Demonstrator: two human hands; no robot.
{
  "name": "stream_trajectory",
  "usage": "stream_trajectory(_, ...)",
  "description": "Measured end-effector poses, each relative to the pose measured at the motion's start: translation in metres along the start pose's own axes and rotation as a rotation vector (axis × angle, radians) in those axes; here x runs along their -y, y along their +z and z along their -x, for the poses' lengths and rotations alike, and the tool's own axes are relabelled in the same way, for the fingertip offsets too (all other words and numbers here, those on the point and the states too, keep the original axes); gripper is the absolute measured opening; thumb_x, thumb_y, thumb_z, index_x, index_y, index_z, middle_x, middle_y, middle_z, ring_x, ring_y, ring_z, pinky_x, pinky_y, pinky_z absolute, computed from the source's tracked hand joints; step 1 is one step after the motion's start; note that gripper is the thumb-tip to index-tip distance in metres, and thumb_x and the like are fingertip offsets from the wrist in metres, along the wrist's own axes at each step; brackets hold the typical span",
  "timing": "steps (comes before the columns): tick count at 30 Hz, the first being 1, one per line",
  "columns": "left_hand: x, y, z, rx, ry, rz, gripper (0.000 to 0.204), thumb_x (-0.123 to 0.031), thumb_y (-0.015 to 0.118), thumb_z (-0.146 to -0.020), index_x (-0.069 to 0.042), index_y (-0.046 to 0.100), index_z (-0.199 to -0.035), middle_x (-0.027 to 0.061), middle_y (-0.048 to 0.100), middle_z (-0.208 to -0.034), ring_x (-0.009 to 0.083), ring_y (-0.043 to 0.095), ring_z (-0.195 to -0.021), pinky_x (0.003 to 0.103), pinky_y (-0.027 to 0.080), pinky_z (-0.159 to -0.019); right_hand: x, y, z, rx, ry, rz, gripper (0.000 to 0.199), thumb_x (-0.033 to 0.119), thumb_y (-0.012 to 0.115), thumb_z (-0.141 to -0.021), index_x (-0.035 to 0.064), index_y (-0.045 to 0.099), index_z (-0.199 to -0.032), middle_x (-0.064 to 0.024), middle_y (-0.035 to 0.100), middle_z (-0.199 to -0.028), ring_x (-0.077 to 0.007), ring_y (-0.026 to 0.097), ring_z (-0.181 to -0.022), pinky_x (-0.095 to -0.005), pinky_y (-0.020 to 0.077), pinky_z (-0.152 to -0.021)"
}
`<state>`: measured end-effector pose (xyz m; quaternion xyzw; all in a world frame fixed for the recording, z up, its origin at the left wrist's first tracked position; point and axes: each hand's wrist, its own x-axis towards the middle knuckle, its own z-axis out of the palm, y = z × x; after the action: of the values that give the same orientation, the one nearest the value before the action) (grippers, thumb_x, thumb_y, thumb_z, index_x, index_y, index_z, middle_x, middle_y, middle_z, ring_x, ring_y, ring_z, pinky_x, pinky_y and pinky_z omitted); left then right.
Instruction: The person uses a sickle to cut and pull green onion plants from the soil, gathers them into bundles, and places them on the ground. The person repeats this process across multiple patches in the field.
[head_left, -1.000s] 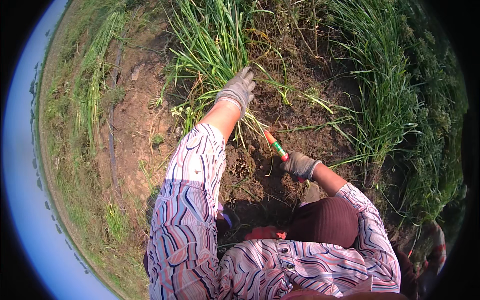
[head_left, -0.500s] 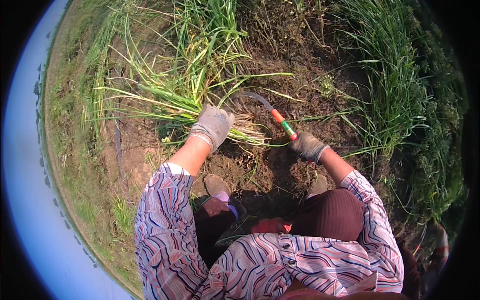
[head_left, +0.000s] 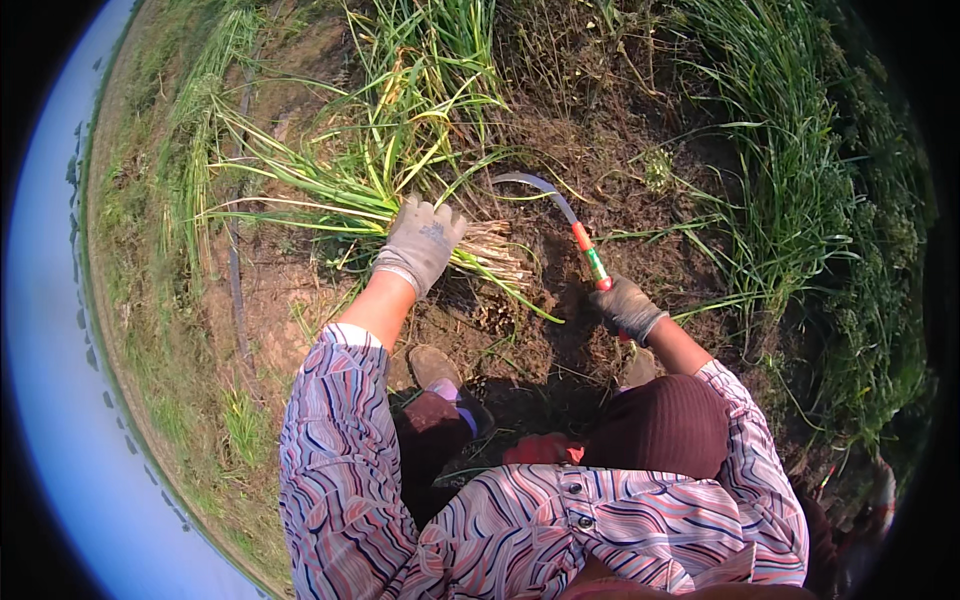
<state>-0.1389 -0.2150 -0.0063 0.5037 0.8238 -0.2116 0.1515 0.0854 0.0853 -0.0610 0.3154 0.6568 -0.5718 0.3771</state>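
My left hand (head_left: 420, 240), in a grey work glove, is closed round a bundle of long green leafy stalks (head_left: 330, 197). The leaves fan out to the left, and the pale cut ends (head_left: 497, 252) stick out on the right of the glove. My right hand (head_left: 628, 308), gloved too, grips a sickle (head_left: 590, 255) by its orange and green handle. The thin curved blade (head_left: 545, 185) points up and to the left, apart from the bundle, above bare soil.
Tall green plants (head_left: 780, 180) stand in a row on the right. More leafy stalks (head_left: 430, 70) rise beyond my left hand. A dark thin hose or strip (head_left: 236, 280) runs along the soil on the left. My shoes (head_left: 433, 367) are on the brown ground close below.
The sickle has moved right and slightly down, away from the bundle, with my right hand. My left hand still holds the stalks, in nearly the same place.
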Motion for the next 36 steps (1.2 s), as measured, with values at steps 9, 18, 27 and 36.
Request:
stream_trajectory(9,0.021,-0.019,-0.043,-0.007,0.134,-0.113,0.044,-0.020,0.058,-0.103,-0.019,0.064,-0.147,0.0121,0.049,-0.167,0.0368,0.042,-0.157,0.054,0.027,-0.133,-0.019,0.000,-0.022,0.187,0.059,0.214,0.020,0.021,0.063,-0.095,0.0019,0.064,-0.100,-0.0100,0.066,-0.072,-0.0224,0.066,-0.059,-0.0438,0.0550,-0.055)
stream_trajectory(18,0.034,0.016,-0.121,0.205,0.210,-0.173,0.051,-0.037,0.042,-0.112,-0.019,0.058,-0.158,0.0115,0.034,-0.178,0.0311,0.019,-0.169,0.046,0.007,-0.139,-0.047,0.012,-0.006,0.208,-0.148,0.370,0.021,0.020,0.067,-0.094,-0.0014,0.065,-0.098,-0.0147,0.070,-0.072,-0.0295,0.074,-0.059,-0.0430,0.0576,-0.049)
stream_trajectory(27,0.038,0.016,-0.028,0.672,0.046,0.194,0.081,-0.022,0.067,-0.091,-0.028,0.042,-0.167,0.0223,0.053,-0.162,0.0391,0.064,-0.136,0.051,0.044,-0.119,-0.040,0.006,-0.011,0.187,-0.102,0.241,0.022,0.020,0.068,-0.094,-0.0021,0.070,-0.095,-0.0101,0.065,-0.066,-0.0226,0.068,-0.055,-0.0431,0.0531,-0.049)
stream_trajectory(36,0.027,0.036,-0.004,0.560,-0.114,0.248,0.093,-0.019,0.064,-0.094,-0.029,0.022,-0.176,0.0210,0.055,-0.161,0.0371,0.061,-0.141,0.046,0.045,-0.117,-0.049,0.013,-0.019,0.114,-0.168,0.308,0.022,0.020,0.066,-0.093,-0.0008,0.067,-0.101,-0.0127,0.070,-0.072,-0.0267,0.071,-0.059,-0.0433,0.0556,-0.054)
